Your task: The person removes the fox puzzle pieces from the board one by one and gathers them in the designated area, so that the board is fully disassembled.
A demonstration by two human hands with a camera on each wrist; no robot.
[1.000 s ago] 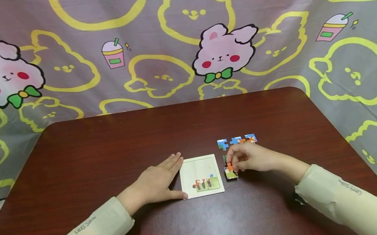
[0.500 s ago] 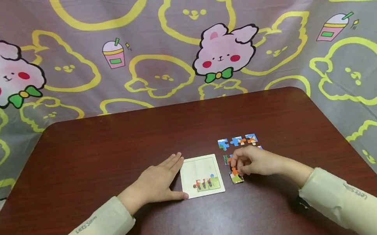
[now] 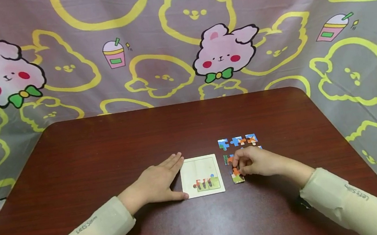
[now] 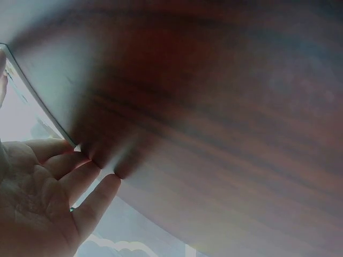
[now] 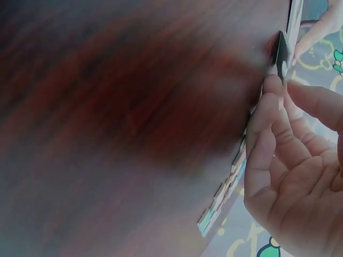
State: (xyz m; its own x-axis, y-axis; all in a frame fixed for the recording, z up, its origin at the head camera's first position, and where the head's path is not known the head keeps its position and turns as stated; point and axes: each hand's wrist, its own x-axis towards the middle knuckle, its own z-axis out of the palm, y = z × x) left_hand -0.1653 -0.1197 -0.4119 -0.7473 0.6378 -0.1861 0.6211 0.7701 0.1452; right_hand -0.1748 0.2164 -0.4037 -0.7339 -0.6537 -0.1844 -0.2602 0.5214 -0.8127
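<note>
My left hand lies with straight fingers along the left side of a pale square puzzle tray; fingertips and thumb meet its edge. The left wrist view shows the same spread fingers at the tray's corner. Inside the tray, joined puzzle pieces with green ground fill the lower right corner. Just right of the tray, my right hand pinches a puzzle piece, green with an orange knob, between thumb and fingers. That piece stands tilted in the right wrist view, its dark side showing past the fingertips.
Loose blue and orange puzzle pieces lie in a row beyond my right hand. Another puzzle piece sits nearer, with others partly hidden behind the hand. A patterned curtain hangs around the brown table.
My right hand has slid the pinched puzzle piece slightly right and nearer to me, uncovering pieces behind it. In the last half second it barely moved. My left hand stays by the tray.
</note>
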